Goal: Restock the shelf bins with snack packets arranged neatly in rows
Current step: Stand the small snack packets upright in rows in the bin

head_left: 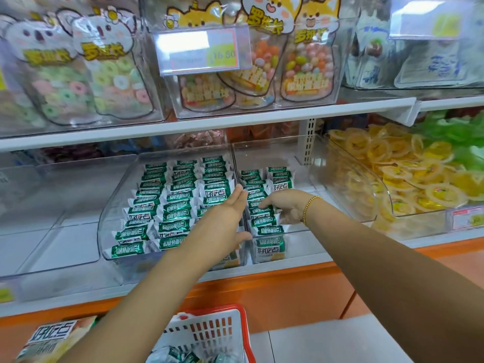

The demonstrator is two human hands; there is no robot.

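Left hand [230,213]: you are holding it flat, fingers straight | right hand [286,206]: you are pinching green snack packets [262,221]

Left hand [230,213] flat, fingers straight, at the wall between the full left bin [115,205] and right bin [301,242]. Right hand [286,208] sits on the green packets [264,221], possibly pinching one.

We face a white shelf board [183,124] running across the store fixture, with a white perforated upright [310,142] behind it. Lower down we see an orange base panel [288,292], and beneath it a pale grey floor [327,341]. The light is bright and even.
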